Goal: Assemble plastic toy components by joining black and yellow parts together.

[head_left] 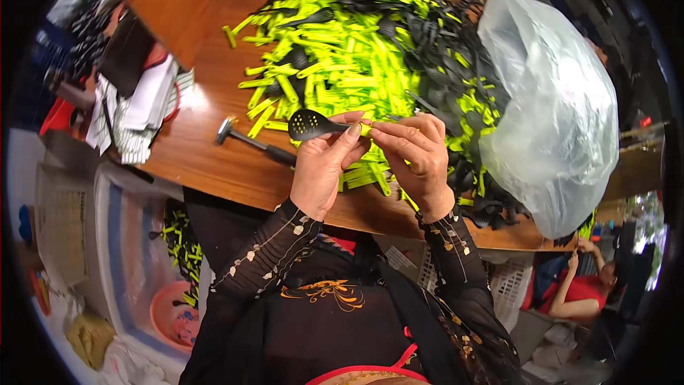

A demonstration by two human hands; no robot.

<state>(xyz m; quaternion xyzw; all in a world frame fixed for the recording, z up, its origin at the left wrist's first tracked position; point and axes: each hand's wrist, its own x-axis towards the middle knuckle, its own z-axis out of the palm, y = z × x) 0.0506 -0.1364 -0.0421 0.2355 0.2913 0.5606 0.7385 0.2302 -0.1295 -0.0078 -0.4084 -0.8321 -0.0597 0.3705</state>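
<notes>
Perforated black spoon [306, 125], gripped by left hand [320, 167] and right hand [420, 150], near surface's [203, 175] front edge; bowl juts leftward, rest mostly hidden within grip.

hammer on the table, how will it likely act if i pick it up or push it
The hammer is probably head-heavy, since its head looks like metal. It should stay stiff, as the dark handle runs straight. Pushed, it would likely slide or pivot rather than roll, because the head sits crosswise.
</notes>
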